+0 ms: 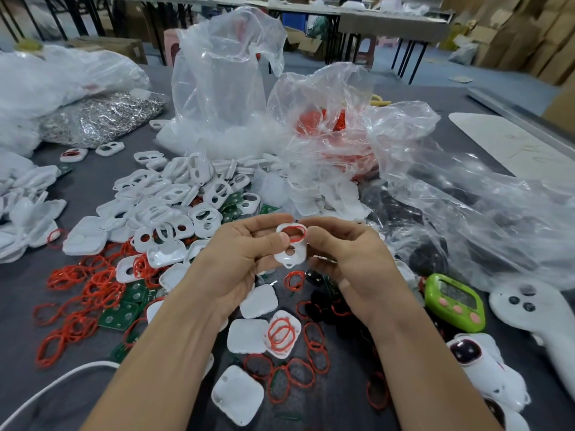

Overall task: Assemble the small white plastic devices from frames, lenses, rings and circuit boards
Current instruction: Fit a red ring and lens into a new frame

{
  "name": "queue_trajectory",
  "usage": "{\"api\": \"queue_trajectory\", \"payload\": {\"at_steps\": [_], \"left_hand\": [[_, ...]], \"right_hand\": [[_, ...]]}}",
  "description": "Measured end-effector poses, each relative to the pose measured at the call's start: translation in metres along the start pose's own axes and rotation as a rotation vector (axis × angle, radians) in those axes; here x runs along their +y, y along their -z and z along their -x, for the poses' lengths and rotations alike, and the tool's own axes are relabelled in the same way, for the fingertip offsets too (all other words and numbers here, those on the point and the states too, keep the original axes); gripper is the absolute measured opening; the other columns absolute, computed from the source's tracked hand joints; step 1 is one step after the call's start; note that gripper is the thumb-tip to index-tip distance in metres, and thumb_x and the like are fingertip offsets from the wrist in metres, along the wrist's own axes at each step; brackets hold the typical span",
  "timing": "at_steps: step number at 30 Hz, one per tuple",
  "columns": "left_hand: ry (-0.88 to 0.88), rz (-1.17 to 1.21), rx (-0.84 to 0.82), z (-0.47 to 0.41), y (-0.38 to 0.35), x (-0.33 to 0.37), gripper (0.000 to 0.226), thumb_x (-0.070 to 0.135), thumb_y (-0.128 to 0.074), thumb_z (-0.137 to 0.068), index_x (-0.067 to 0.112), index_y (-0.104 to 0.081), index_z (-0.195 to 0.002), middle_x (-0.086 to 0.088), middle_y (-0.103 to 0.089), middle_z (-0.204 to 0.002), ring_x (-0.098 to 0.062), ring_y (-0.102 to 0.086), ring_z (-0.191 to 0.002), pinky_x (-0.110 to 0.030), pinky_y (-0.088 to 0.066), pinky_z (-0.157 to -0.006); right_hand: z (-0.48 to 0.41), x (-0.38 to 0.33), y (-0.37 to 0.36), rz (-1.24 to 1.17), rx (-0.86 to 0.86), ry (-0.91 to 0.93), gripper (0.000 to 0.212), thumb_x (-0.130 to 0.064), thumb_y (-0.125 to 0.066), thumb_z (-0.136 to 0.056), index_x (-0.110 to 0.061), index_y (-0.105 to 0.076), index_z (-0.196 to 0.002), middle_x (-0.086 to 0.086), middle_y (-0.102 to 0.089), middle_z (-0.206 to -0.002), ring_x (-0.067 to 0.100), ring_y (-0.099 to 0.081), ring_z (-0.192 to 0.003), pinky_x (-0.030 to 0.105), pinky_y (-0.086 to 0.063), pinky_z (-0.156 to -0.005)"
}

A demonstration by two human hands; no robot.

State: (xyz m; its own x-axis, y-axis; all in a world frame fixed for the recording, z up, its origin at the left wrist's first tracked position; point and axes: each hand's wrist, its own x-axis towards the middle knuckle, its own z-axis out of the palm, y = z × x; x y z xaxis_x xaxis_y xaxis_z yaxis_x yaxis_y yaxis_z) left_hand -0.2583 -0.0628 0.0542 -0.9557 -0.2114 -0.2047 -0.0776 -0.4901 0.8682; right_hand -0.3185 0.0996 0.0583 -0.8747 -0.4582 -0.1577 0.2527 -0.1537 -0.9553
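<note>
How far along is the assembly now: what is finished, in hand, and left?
Done: a few assembled devices with dark lenses lie at the lower right. In hand: the left hand and right hand pinch one white frame, a red ring sitting at its large opening. Left: a pile of frames, loose rings and green circuit boards on the table.

I see my left grip [238, 259] and right grip [351, 261] bare, both forearms [174, 346] uncovered to the frame's edge.
</note>
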Motion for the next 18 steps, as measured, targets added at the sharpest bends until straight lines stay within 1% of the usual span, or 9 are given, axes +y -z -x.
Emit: {"api": "queue_trajectory", "payload": {"at_steps": [1, 4, 7, 10, 14, 16, 18], "left_hand": [[0.002, 0.002, -0.016, 0.0, 0.001, 0.0, 0.031, -0.001, -0.072, -0.067, 0.004, -0.077, -0.097, -0.013, -0.078, -0.081, -0.018, -0.075, -0.063, -0.02, -0.059, -0.052], [0.001, -0.022, -0.087, 0.001, 0.004, 0.0, 0.025, 0.0, -0.073, -0.069, 0.009, -0.083, -0.09, -0.013, -0.079, -0.086, -0.018, -0.076, -0.067, -0.02, -0.059, -0.054], [-0.004, -0.038, -0.133, 0.002, 0.004, 0.0, 0.027, 0.001, -0.073, -0.071, 0.011, -0.084, -0.093, -0.011, -0.08, -0.087, -0.016, -0.076, -0.068, -0.02, -0.059, -0.056], [-0.014, -0.075, -0.14, 0.001, 0.004, -0.004, 0.03, 0.005, -0.075, -0.07, 0.014, -0.084, -0.097, -0.013, -0.08, -0.095, -0.018, -0.077, -0.075, -0.023, -0.061, -0.063], [-0.031, -0.127, -0.129, -0.002, 0.004, -0.009, 0.036, 0.006, -0.078, -0.067, 0.015, -0.083, -0.101, -0.016, -0.079, -0.101, -0.023, -0.076, -0.083, -0.032, -0.064, -0.073], [-0.048, -0.141, -0.153, -0.003, 0.003, -0.011, 0.043, -0.002, -0.08, -0.067, 0.012, -0.08, -0.107, -0.018, -0.078, -0.105, -0.024, -0.076, -0.088, -0.033, -0.064, -0.079], [-0.068, -0.168, -0.156, -0.003, 0.001, -0.013, 0.05, -0.02, -0.075, -0.073, 0.007, -0.074, -0.115, -0.019, -0.077, -0.108, -0.023, -0.076, -0.089, -0.031, -0.063, -0.079]], "right_hand": [[0.0, 0.0, 0.0, -0.03, -0.011, -0.017, 0.028, -0.023, -0.081, -0.069, -0.01, -0.081, -0.094, 0.016, -0.078, -0.098, 0.027, -0.07, -0.083, 0.038, -0.057, -0.077], [-0.001, 0.0, 0.001, -0.098, -0.056, -0.062, 0.021, -0.018, -0.081, -0.067, -0.011, -0.08, -0.087, 0.01, -0.077, -0.091, 0.022, -0.07, -0.08, 0.032, -0.058, -0.075], [-0.001, -0.001, 0.004, -0.105, -0.079, -0.062, 0.014, -0.016, -0.081, -0.068, -0.013, -0.08, -0.082, 0.01, -0.077, -0.089, 0.021, -0.071, -0.079, 0.031, -0.061, -0.071], [0.0, -0.002, 0.004, -0.086, -0.078, -0.059, 0.01, -0.016, -0.081, -0.065, -0.016, -0.08, -0.075, 0.009, -0.078, -0.087, 0.019, -0.074, -0.075, 0.028, -0.06, -0.064], [0.0, -0.002, 0.005, -0.068, -0.058, -0.053, 0.017, -0.021, -0.085, -0.055, -0.017, -0.081, -0.071, 0.008, -0.078, -0.082, 0.016, -0.074, -0.069, 0.025, -0.058, -0.059], [-0.001, 0.0, 0.003, -0.051, -0.003, -0.004, 0.01, -0.012, -0.087, -0.064, -0.015, -0.081, -0.071, 0.01, -0.078, -0.081, 0.018, -0.073, -0.068, 0.026, -0.058, -0.059], [-0.003, 0.003, 0.003, 0.067, 0.12, 0.128, 0.018, 0.002, -0.083, -0.076, -0.014, -0.08, -0.07, 0.009, -0.078, -0.076, 0.017, -0.072, -0.067, 0.025, -0.058, -0.061]]}}
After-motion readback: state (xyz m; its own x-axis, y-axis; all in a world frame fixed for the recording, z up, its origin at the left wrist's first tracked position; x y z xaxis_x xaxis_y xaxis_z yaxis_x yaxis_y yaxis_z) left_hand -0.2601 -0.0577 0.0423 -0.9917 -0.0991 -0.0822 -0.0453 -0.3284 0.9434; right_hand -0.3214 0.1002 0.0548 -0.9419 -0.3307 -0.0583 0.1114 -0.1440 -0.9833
